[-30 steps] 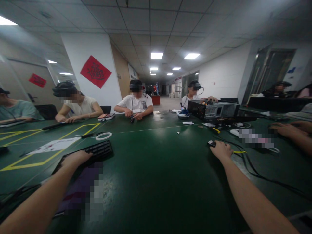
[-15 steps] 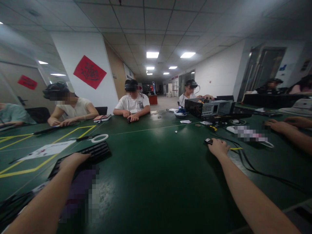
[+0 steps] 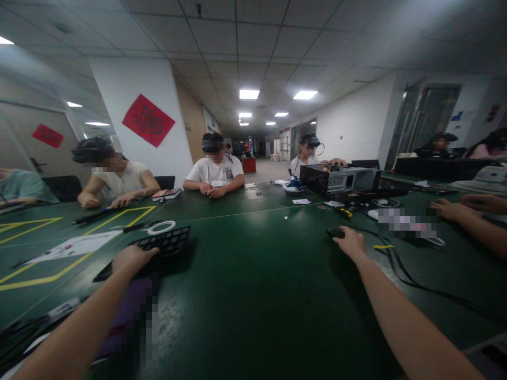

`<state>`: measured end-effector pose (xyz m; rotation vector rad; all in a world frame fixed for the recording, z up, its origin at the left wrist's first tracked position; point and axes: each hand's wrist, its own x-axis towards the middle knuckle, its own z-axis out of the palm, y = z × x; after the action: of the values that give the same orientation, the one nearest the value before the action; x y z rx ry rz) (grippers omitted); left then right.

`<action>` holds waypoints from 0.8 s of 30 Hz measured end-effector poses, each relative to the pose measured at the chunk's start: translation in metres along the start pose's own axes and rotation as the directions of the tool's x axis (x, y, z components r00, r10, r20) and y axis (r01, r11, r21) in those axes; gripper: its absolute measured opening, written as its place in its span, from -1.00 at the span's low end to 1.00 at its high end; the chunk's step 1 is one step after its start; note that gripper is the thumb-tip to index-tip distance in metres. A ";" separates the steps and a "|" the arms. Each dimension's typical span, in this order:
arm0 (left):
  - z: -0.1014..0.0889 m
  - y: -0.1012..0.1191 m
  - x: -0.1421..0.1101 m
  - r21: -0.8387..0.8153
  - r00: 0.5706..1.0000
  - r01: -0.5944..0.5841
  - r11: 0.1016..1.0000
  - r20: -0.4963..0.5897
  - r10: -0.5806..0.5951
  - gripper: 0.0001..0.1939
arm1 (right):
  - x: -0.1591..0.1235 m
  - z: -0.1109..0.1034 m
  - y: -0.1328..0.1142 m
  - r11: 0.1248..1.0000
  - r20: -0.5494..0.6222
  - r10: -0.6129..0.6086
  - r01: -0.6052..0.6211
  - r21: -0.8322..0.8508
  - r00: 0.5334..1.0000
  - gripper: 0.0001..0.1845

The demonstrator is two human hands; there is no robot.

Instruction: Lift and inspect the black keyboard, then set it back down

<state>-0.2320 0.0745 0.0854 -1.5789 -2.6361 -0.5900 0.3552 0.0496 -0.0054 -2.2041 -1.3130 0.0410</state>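
Black keyboard now tilts up, left hand gripping it; right hand grasps dark gadget, pale label gone from view.

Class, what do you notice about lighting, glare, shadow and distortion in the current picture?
Head view: ceiling lights glow bright white; head view: the green table shows pale reflections toward its far edge; head view: the keyboard in the left hand casts a dark shadow; head view: the far-right doorway leans, suggesting wide-angle distortion.

Green tabletop lies open between keyboard and mouse; cables and a computer case obstruct the right.
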 end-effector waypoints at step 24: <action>0.092 0.131 -0.195 -0.930 0.776 -0.285 0.233 -0.081 0.625 -0.65 | -0.128 0.037 -0.116 0.333 0.175 -0.805 0.187 0.924 0.567 -0.61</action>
<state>-0.0085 -0.0059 0.0019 -2.7485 -1.6297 -2.1429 0.1847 0.0035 -0.0126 -0.7780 -1.7970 1.0364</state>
